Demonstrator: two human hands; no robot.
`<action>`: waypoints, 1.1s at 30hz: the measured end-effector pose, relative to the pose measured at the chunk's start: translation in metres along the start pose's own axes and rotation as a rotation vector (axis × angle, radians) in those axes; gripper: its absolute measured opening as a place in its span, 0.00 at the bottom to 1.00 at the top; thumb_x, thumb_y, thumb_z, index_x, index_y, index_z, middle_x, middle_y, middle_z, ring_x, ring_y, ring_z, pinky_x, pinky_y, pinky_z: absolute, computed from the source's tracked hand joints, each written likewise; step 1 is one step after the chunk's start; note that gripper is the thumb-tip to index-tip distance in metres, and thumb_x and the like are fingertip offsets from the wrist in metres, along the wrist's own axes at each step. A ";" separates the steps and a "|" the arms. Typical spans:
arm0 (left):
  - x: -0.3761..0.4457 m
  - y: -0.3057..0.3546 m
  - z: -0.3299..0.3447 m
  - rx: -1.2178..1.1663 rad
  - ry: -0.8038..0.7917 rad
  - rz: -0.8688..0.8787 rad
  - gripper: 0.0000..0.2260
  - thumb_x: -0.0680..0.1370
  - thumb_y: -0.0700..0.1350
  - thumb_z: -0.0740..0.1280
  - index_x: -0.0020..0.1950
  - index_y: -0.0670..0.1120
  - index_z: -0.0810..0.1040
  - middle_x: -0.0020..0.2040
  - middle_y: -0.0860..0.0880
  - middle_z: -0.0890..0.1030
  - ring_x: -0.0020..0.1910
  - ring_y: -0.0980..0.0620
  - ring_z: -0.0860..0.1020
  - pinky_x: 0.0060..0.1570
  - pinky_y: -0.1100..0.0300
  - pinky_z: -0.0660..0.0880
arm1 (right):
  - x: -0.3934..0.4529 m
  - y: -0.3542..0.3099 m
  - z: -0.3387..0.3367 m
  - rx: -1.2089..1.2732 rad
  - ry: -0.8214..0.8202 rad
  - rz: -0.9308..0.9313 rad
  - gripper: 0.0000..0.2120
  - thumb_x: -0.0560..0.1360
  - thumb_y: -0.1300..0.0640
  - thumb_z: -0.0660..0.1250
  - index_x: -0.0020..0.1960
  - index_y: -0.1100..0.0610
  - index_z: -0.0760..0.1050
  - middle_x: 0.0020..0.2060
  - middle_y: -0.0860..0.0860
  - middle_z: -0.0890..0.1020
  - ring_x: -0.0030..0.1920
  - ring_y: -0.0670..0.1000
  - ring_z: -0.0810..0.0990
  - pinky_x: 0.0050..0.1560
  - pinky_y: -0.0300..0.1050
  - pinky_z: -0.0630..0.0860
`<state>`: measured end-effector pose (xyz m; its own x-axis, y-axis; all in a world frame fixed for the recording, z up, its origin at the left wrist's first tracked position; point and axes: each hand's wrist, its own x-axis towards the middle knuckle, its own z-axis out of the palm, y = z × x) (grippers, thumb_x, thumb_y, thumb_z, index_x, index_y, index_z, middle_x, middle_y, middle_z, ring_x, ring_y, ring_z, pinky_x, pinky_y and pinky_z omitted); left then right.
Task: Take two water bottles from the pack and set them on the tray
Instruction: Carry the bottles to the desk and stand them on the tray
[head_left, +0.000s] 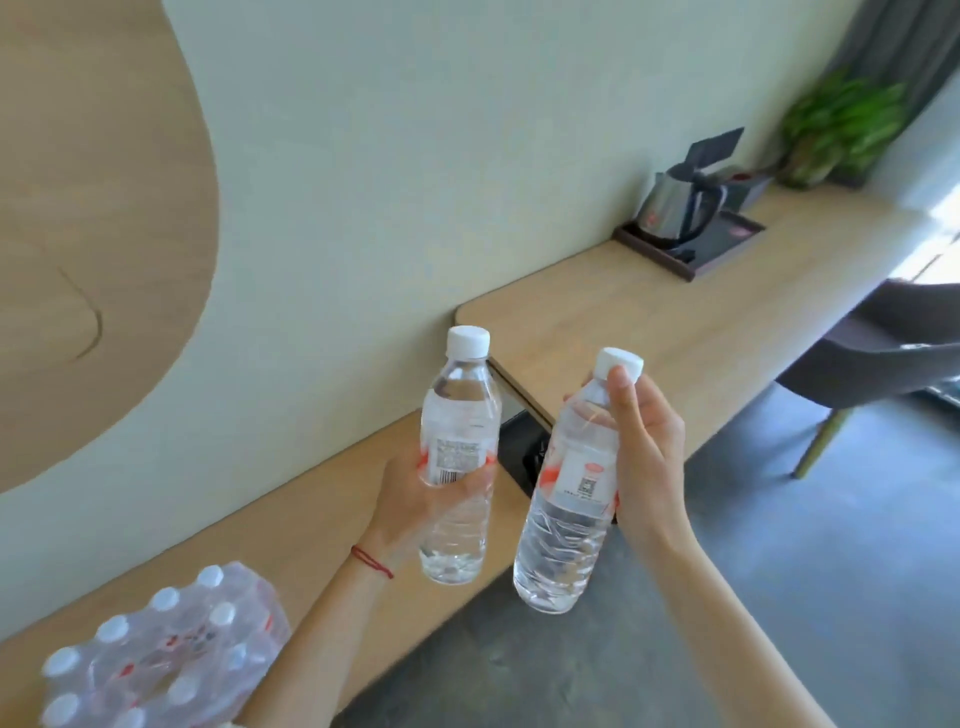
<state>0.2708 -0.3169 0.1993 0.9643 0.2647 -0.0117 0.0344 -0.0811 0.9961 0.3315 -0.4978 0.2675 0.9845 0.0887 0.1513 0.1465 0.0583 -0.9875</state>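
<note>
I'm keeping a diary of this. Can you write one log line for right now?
left hand: holds bottle | right hand: holds second bottle | both upright, in air | tray: far, kettle on it | pack: near left

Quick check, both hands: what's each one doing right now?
Left hand: closed around the left water bottle.
Right hand: closed around the right water bottle.

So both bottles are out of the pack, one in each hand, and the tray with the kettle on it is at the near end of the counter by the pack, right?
Not quite. In the head view the tray holding the kettle sits at the far end of the counter, well away from the pack. The rest holds: the left hand and right hand each hold a bottle.
</note>
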 end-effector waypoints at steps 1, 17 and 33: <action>0.009 0.004 0.019 0.010 -0.027 0.010 0.15 0.60 0.57 0.75 0.44 0.55 0.83 0.38 0.53 0.87 0.40 0.52 0.85 0.39 0.60 0.81 | 0.009 -0.001 -0.018 -0.003 0.032 0.005 0.15 0.75 0.44 0.61 0.40 0.54 0.75 0.38 0.60 0.78 0.38 0.58 0.78 0.41 0.65 0.78; 0.208 0.029 0.301 0.009 -0.430 0.092 0.15 0.61 0.54 0.76 0.45 0.53 0.81 0.38 0.58 0.87 0.38 0.58 0.85 0.36 0.69 0.79 | 0.170 0.010 -0.251 -0.119 0.490 -0.019 0.09 0.72 0.43 0.60 0.41 0.47 0.76 0.41 0.59 0.82 0.43 0.59 0.83 0.49 0.63 0.80; 0.361 0.037 0.597 0.077 -0.393 0.083 0.12 0.68 0.38 0.76 0.45 0.53 0.80 0.41 0.54 0.85 0.39 0.54 0.85 0.41 0.63 0.82 | 0.371 0.048 -0.521 -0.075 0.460 -0.050 0.09 0.75 0.44 0.62 0.40 0.46 0.76 0.36 0.53 0.82 0.36 0.52 0.82 0.37 0.46 0.80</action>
<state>0.7769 -0.7981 0.1803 0.9911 -0.1315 0.0214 -0.0428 -0.1628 0.9857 0.7535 -0.9799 0.2530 0.9141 -0.3633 0.1803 0.1848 -0.0227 -0.9825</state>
